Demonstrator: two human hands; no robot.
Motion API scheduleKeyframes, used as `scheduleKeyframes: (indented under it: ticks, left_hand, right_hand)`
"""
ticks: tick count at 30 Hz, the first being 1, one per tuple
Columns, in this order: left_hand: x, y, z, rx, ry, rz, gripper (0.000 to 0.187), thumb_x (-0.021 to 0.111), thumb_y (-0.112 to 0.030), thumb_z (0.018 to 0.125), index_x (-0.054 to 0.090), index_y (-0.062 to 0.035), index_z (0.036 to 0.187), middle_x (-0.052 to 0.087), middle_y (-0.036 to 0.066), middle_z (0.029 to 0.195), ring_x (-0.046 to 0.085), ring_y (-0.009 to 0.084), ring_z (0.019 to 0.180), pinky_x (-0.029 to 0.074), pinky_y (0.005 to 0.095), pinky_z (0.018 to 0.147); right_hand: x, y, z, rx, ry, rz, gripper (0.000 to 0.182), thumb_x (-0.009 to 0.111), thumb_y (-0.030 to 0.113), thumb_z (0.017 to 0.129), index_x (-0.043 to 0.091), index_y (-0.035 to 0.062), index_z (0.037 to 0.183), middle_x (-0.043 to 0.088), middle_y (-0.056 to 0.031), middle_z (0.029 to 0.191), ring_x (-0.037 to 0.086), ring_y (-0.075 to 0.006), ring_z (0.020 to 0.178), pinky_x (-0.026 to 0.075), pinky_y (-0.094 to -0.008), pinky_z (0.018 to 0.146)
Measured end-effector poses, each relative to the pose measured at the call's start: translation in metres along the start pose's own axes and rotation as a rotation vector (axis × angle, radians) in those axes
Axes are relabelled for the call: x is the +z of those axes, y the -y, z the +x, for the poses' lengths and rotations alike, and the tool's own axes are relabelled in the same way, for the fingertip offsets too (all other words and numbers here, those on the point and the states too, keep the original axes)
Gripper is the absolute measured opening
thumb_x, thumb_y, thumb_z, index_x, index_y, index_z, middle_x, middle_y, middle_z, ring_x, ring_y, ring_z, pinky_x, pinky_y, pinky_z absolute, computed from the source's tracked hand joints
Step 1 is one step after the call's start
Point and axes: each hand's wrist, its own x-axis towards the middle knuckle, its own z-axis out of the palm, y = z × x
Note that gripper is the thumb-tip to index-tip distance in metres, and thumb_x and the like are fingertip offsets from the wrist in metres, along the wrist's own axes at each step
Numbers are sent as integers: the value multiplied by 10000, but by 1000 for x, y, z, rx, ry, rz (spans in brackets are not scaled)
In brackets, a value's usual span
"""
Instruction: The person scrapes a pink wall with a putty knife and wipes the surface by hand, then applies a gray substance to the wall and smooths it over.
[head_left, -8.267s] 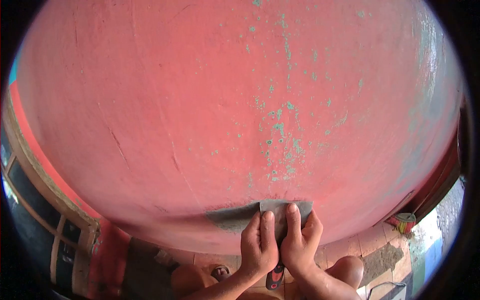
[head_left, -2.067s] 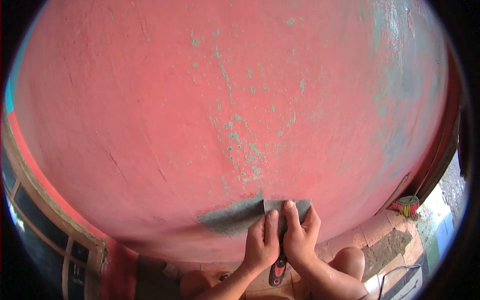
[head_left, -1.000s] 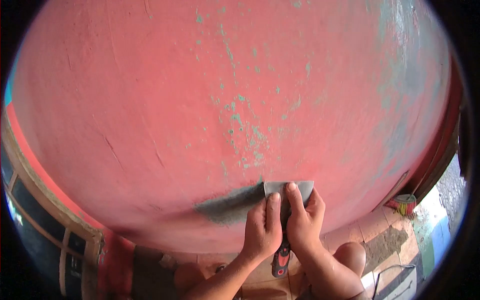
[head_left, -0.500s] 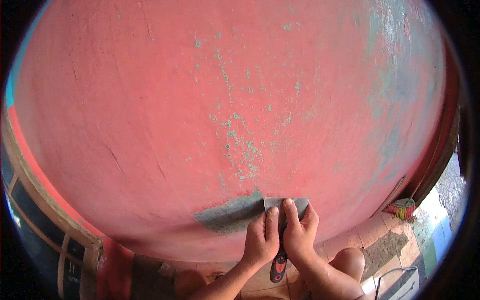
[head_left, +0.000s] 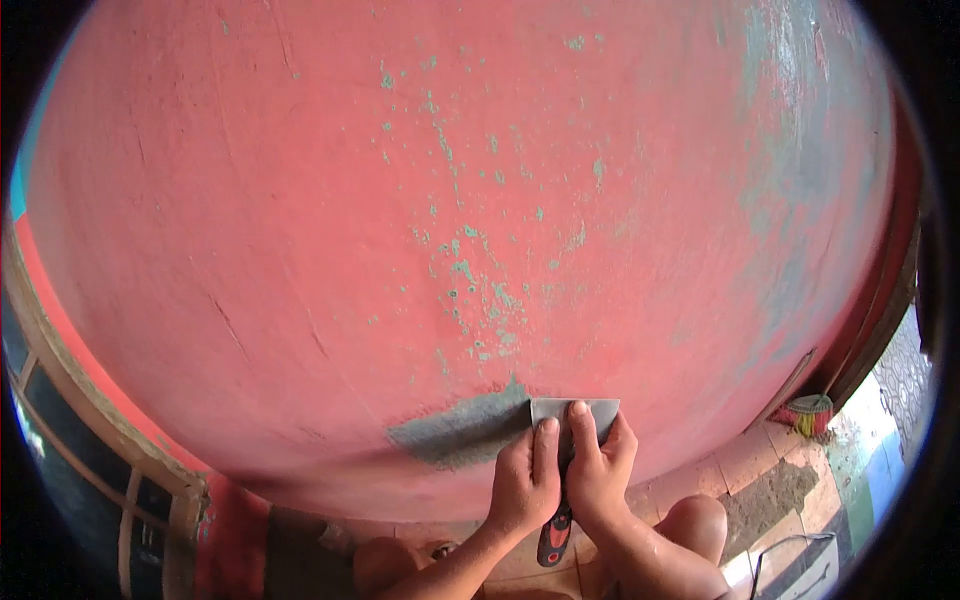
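Observation:
My left hand [head_left: 527,475] and my right hand [head_left: 601,470] are both closed on a scraper [head_left: 602,409] with a wide, flat metal blade. Both thumbs press along the face of the blade. Its black and red handle sticks out below my hands. The blade's upper edge lies against the red painted wall [head_left: 330,220], low down. Just left of the blade, a bare grey patch [head_left: 455,432] shows where the red paint is off. Small green flecks of chipped paint dot the wall above.
A broom head [head_left: 805,412] with red and yellow bristles lies at the wall's right end. The tiled floor [head_left: 745,460] has a rough patch. A wood-framed window or door [head_left: 130,490] stands at lower left. My knee [head_left: 697,525] is by my right forearm.
The view has shifted very slightly. The scraper and both hands stay in nearly the same place on the wall, and the grey patch looks the same.

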Motion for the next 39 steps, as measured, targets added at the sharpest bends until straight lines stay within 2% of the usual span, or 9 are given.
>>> scheduleKeyframes:
  ticks: [8,12,13,20,23,27,31,34,39]
  left_hand:
    - [1,4,-7,-79,26,17,382,453,-271,1085,562,35,885,530,156,673,468,140,664,442,366,616]
    - [0,-10,1,-93,10,-18,373,453,-257,1084,579,42,900,558,155,689,515,134,689,450,362,626]
    - [-5,-9,2,-131,61,17,378,446,-258,1086,588,48,915,597,173,718,551,142,711,463,369,642]
    - [4,-5,-1,-41,-17,-4,393,446,-270,1087,598,47,912,614,188,734,578,182,699,471,381,653]
    - [-1,-3,-3,-115,18,-12,389,448,-273,1087,591,37,901,577,176,698,536,150,676,448,364,622]
    - [0,-3,-4,-64,35,52,400,448,-274,1088,561,30,854,514,141,651,462,132,646,421,359,588]
    - [1,-6,4,-42,25,-66,393,451,-270,1087,567,32,863,529,143,657,472,133,649,435,351,603]
    - [3,-7,-7,-102,3,26,389,451,-266,1087,566,33,867,534,147,666,473,125,661,440,355,609]
    - [-3,-11,6,-37,9,5,376,447,-268,1090,595,32,918,579,129,711,483,113,696,456,355,634]
  right_hand:
    - [-1,4,0,2,4,67,232,650,187,994,609,-23,904,626,4,786,514,-56,742,448,-251,644]
    - [-1,7,8,-33,39,4,222,635,175,995,613,-27,904,627,1,791,517,-62,749,456,-256,656]
    - [-2,16,8,46,66,28,215,633,170,992,617,-29,911,631,-4,797,522,-66,762,460,-257,666]
    - [-3,5,6,10,38,48,222,635,171,991,620,-39,920,643,-12,810,525,-68,775,459,-262,676]
    - [-4,7,2,22,40,28,220,638,173,990,620,-36,924,647,-15,806,528,-70,779,458,-261,674]
    - [-5,8,2,13,26,41,219,634,177,997,616,-29,926,637,-7,799,521,-64,772,451,-255,659]
    - [-3,15,7,33,71,78,221,634,174,1001,617,-32,925,638,-12,805,530,-59,773,456,-249,665]
    - [-6,8,2,28,47,46,220,644,176,997,618,-32,931,642,-10,817,528,-61,772,457,-248,672]
    - [4,24,13,-16,66,87,215,647,166,992,612,-37,931,644,-12,819,536,-64,779,462,-252,680]
